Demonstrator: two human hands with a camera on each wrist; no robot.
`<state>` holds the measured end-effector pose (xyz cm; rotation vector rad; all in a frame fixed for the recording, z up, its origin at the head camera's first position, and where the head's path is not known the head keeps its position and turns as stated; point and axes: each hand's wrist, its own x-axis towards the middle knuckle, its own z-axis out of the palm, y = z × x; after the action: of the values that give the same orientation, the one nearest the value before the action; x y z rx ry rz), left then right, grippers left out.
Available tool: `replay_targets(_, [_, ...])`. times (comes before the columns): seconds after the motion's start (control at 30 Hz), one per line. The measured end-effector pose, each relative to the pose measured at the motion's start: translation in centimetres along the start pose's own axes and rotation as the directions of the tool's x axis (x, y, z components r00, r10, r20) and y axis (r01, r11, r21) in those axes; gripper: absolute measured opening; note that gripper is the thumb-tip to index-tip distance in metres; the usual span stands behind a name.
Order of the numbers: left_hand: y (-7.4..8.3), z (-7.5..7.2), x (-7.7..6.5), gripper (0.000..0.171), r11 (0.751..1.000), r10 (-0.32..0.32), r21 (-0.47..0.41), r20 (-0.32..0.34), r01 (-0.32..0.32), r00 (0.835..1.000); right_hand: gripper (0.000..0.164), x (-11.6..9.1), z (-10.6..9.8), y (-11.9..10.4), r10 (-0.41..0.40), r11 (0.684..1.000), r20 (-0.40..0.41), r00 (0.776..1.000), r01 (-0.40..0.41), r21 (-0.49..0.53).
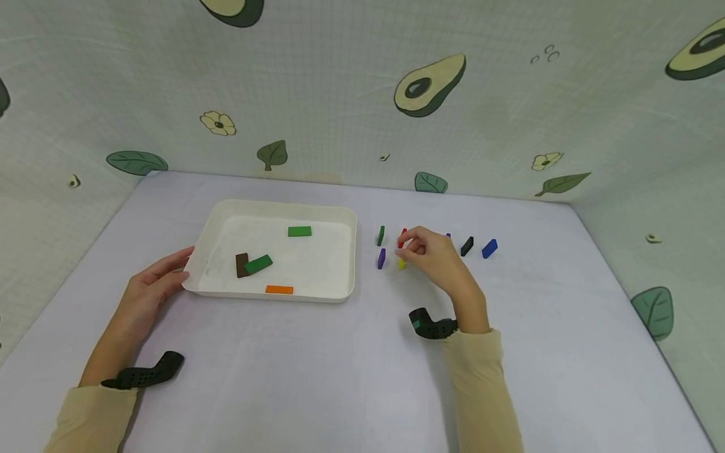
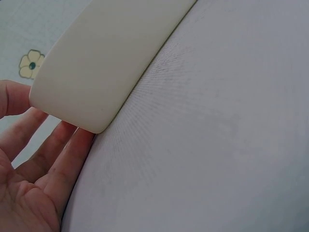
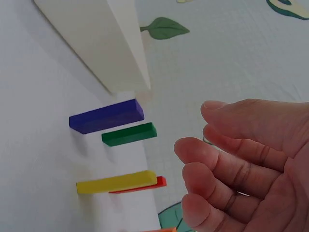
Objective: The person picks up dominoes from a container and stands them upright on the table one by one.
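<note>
My left hand (image 1: 145, 294) lies at the left end of a white tray (image 1: 340, 297). Its thumb (image 2: 14, 98) touches the rim corner, and the straight fingers reach along the end wall, tips hidden behind it. Right of the tray my right hand (image 1: 435, 258) hovers over standing domino-like blocks, fingers loosely bent and nothing between thumb and fingertips. Nearest to it are a red block (image 1: 402, 237) and a yellow block (image 3: 116, 183), partly covered in the head view. A purple block (image 3: 106, 116) and a green block (image 3: 129, 134) stand between them and the tray.
Inside the tray lie a green block (image 1: 299, 231), another green block (image 1: 258, 263) overlapping a brown block (image 1: 241, 267), and an orange block (image 1: 279, 289). Beyond the right hand stand a black block (image 1: 467, 246) and a blue block (image 1: 489, 248). A printed cloth hangs behind the table.
</note>
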<state>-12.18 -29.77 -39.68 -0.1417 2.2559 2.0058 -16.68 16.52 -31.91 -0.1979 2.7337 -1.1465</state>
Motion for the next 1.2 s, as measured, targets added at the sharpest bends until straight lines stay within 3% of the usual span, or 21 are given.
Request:
replay_targets(0.43, [-0.1,0.0,0.0,0.048,1.000,0.010,-0.020,-0.001,-0.010,1.000,0.022,-0.6,2.3,-3.5,-0.142,0.989,0.020,0.990,0.141,0.037])
replay_targets(0.8, [-0.2,0.0,-0.1,0.048,1.000,0.009,-0.009,0.007,-0.009,1.000,0.020,-0.5,5.7,-5.4,-0.280,0.958,0.072,0.957,0.275,0.078])
replay_targets(1.0, [0.1,0.2,-0.1,0.049,0.997,0.037,-0.062,0.009,-0.037,0.999,0.022,-0.5,7.4,-6.0,-0.301,0.952,0.092,0.949,0.294,0.084])
replay_targets(1.2, [0.1,0.2,-0.1,0.051,1.000,-0.002,-0.009,-0.010,0.002,1.000,0.025,0.1,9.4,-6.6,-0.328,0.939,0.127,0.936,0.308,0.151])
